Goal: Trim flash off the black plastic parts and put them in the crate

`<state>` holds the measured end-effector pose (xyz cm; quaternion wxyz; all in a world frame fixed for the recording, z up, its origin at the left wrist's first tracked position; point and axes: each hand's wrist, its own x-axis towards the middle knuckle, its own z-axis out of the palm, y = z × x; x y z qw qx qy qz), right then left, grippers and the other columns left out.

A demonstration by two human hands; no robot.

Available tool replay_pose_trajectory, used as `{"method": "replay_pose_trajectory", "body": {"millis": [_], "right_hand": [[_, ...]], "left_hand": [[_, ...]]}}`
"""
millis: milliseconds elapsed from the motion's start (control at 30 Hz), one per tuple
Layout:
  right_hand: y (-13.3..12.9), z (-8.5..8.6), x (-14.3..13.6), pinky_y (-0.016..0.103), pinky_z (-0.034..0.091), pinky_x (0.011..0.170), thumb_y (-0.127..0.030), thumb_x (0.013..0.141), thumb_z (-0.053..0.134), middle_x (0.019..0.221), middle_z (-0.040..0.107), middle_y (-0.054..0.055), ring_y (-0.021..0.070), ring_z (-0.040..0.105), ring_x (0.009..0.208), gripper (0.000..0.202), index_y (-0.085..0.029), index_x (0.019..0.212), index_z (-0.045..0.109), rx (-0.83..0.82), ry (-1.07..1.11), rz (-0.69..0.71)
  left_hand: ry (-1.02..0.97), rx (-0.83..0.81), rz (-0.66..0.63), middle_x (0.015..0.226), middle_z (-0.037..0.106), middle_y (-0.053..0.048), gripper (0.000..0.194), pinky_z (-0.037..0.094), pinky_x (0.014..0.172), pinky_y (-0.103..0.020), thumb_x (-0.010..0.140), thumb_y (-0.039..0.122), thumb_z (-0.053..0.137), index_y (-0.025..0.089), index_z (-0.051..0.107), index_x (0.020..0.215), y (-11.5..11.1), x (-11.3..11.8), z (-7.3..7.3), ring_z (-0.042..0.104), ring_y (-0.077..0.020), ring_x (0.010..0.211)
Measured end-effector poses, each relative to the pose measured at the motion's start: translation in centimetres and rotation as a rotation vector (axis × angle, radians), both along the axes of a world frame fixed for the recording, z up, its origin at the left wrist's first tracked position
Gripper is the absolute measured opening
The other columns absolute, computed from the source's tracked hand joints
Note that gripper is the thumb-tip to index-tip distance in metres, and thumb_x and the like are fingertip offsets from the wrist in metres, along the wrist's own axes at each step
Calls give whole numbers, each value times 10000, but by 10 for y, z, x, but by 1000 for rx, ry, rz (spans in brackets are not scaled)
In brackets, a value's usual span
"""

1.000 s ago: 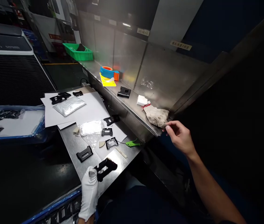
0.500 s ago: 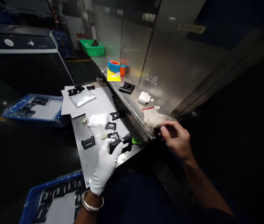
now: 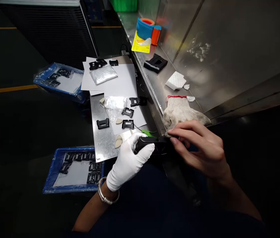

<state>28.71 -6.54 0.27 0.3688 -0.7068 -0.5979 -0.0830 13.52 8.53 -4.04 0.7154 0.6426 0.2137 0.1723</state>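
My left hand (image 3: 132, 157), in a white glove, grips a black plastic part (image 3: 152, 140) by its left end, thumb in front. At the other end of the part is my right hand (image 3: 201, 147), bare, with thumb and fingertips pinched together. What sits between those fingertips is too small and dark to make out. A soiled knitted glove (image 3: 179, 107) with a red edge lies just behind my right hand. Below and left of the part, on the metal table, are black frame-shaped pieces (image 3: 128, 124) and a beige chip (image 3: 118, 141). A green-handled tool (image 3: 148, 133) is partly hidden behind the part.
White sheets (image 3: 120, 77) carry a clear plastic bag (image 3: 103, 74) and several black pieces. Two blue trays (image 3: 49, 170) of black pieces stand left. On the ledge are a larger black part (image 3: 155, 63), folded white paper (image 3: 176, 81) and a blue-orange tape dispenser (image 3: 145, 29).
My view has tipped downward. My left hand has brought the black part rightward, off the table's edge, and my right hand has come from beside the knitted glove to the part's right end.
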Motion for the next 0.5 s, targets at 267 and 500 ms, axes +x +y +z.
{"method": "replay_pose_trajectory", "body": {"millis": [267, 500], "right_hand": [[-2, -1, 7, 295, 604, 726, -105, 899, 666, 1101, 673, 87, 201, 692, 905, 361, -248, 1230, 678, -102, -54, 123], [-4, 2, 15, 315, 605, 753, -124, 904, 654, 1084, 678, 75, 202, 688, 912, 311, -262, 1181, 679, -157, -85, 137]], "left_hand": [[27, 101, 8, 896, 727, -29, 161, 590, 754, -284, 889, 331, 716, 190, 681, 959, -4, 8, -1, 708, -181, 823], [33, 157, -12, 842, 692, -7, 157, 561, 716, -266, 896, 340, 707, 192, 669, 929, -7, 13, -1, 669, -157, 766]]}}
